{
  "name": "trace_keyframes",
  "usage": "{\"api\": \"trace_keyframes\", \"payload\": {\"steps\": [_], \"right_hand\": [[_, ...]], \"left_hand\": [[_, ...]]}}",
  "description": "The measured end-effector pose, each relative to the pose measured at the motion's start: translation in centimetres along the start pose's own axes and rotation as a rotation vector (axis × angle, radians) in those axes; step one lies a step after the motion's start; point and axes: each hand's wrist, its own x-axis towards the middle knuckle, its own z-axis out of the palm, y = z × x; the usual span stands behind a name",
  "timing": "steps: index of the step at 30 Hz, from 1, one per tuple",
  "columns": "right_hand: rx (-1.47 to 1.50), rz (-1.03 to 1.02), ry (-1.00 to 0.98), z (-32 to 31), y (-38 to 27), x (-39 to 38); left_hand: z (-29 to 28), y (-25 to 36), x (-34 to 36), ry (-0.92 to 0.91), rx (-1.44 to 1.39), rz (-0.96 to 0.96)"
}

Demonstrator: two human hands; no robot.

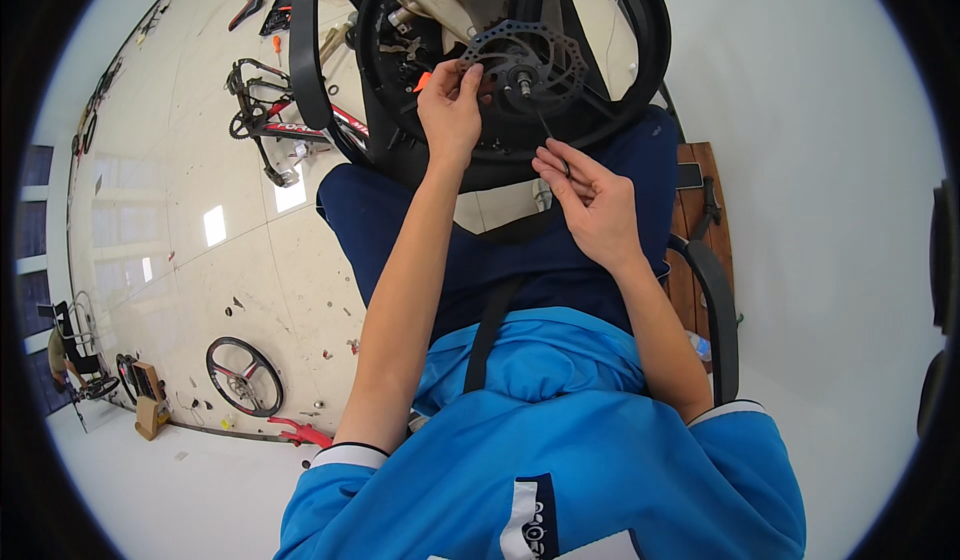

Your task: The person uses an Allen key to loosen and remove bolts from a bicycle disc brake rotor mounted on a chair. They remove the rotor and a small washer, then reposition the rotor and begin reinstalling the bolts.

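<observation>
A black bicycle wheel [652,50] lies across my lap, its rim partly cut off by the upper edge. On its hub sits a dark, hole-edged brake disc [565,58], and a metal axle [524,84] sticks up from the middle. My left hand [450,118] is closed in a pinch at the disc's left edge, thumb and fingers touching it. Lower right of the axle, my right hand [597,208] grips a thin dark hex key [544,126]. The key's far end reaches the disc near the hub; its exact contact point is too small to make out.
On the tiled floor at left lie a red and black bike frame [305,130], a saddle [246,12] and an orange-handled screwdriver [277,46]. Another wheel [246,377] lies lower left. A phone [689,175] rests on a wooden surface [690,290] at right, beside a chair armrest [712,305].
</observation>
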Motion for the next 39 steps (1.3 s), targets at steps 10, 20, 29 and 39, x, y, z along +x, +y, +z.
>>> {"api": "trace_keyframes", "payload": {"steps": [10, 20, 29, 39], "right_hand": [[-0.115, -0.103, -0.205, -0.6, 0.2, 0.4], [-0.602, -0.382, -0.275, -2.3, -0.1, 1.5], [-0.601, -0.388, -0.161, -1.6, 0.1, 1.2], [0.124, 0.004, -0.125, 0.1, 0.2, 0.6]], "left_hand": [[-0.2, -0.5, 0.5, 0.013, 0.051, 0.013], [0.0, -0.1, 0.4, 0.030, 0.065, 0.030], [0.5, 0.0, 0.3, 0.079, 0.078, 0.078], [0.5, -0.1, 0.3, 0.083, 0.020, 0.045]]}}
